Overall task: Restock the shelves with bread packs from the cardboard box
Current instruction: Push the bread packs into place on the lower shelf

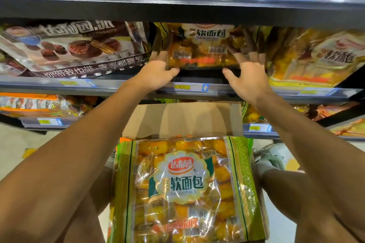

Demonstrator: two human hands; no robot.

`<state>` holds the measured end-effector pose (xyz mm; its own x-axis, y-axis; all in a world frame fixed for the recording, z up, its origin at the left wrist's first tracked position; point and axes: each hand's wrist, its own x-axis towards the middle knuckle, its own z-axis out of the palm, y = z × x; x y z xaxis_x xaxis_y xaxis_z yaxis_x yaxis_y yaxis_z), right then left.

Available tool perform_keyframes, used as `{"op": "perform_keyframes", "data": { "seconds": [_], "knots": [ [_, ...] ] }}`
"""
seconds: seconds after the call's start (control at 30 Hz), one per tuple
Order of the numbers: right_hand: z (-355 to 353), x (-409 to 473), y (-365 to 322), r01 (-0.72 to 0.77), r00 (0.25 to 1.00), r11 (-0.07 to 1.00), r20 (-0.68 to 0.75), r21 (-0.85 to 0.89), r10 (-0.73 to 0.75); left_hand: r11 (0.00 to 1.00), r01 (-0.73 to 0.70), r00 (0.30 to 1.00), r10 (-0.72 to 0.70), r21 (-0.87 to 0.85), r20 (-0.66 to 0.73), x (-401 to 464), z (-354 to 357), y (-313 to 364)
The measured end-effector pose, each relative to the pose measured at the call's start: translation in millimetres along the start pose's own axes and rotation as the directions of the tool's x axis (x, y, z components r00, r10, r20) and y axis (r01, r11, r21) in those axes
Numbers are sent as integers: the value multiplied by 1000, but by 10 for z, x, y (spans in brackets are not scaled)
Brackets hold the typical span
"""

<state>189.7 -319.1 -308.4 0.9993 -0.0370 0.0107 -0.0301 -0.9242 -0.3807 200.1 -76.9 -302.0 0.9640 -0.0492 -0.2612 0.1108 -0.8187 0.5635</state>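
Up on the middle shelf (197, 89), the left hand (158, 74) and right hand (247, 79) clasp a bread pack (203, 45) by its two sides, fingers curled round its edges. Nearer, below, another bread pack (185, 187) lies atop the cardboard box (181, 118).

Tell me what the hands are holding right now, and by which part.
Both hold one bread pack on the shelf. The left hand grips its lower left corner; the right hand grips its lower right side, fingers spread over the front.
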Motion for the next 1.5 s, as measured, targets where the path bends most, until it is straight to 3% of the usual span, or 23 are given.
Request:
{"op": "perform_keyframes", "data": {
  "seconds": [0.07, 0.17, 0.27, 0.43, 0.63, 0.8, 0.87, 0.97, 1.17, 1.33, 1.4, 1.5],
  "knots": [
    [-32, 3, -63, -19, 1000, 1000, 25, -4, 19, 995, -21, 992, 33, 99, -124, -16, 22, 0],
    [-28, 1, -92, -3, 999, 1000, -47, -16, 3, 951, -108, 917, 208, 288, -341, -144, 59, 46],
    [12, 27, -3, 15, 989, 1000, -146, -25, -19, 885, -80, 869, 287, 459, -403, -238, 74, 24],
    [56, 34, 133, -1, 997, 995, -79, -102, -8, 884, -181, 923, 304, 432, -234, -230, 206, 17],
    [68, 61, 59, 44, 999, 998, 18, -51, -43, 880, -111, 984, 162, 462, -71, -16, 277, -92],
    [-7, 111, 52, -3, 994, 997, -105, -72, -5, 871, -95, 908, 274, 482, -316, -53, 192, 72],
    [-56, 155, 35, -7, 995, 1000, -101, -15, 6, 887, -121, 909, 279, 445, -309, -37, 115, 130],
    [-125, 273, 3, 47, 997, 999, -61, -1, -47, 936, -69, 972, 141, 345, -190, 48, -15, 154],
    [-173, 460, -46, 54, 998, 995, 39, -82, -50, 984, 73, 996, -64, 162, -62, 97, -194, 283],
    [-83, 263, 83, -36, 993, 999, -117, -17, 34, 937, -84, 949, 179, 340, -260, -60, 37, 183],
    [-18, 193, 172, -89, 989, 995, -126, -50, 82, 895, -144, 940, 257, 423, -223, -94, 142, 121],
    [21, 148, 210, -110, 989, 994, -102, 10, 110, 880, -142, 956, 241, 454, -169, -76, 264, 75]
  ]
}}
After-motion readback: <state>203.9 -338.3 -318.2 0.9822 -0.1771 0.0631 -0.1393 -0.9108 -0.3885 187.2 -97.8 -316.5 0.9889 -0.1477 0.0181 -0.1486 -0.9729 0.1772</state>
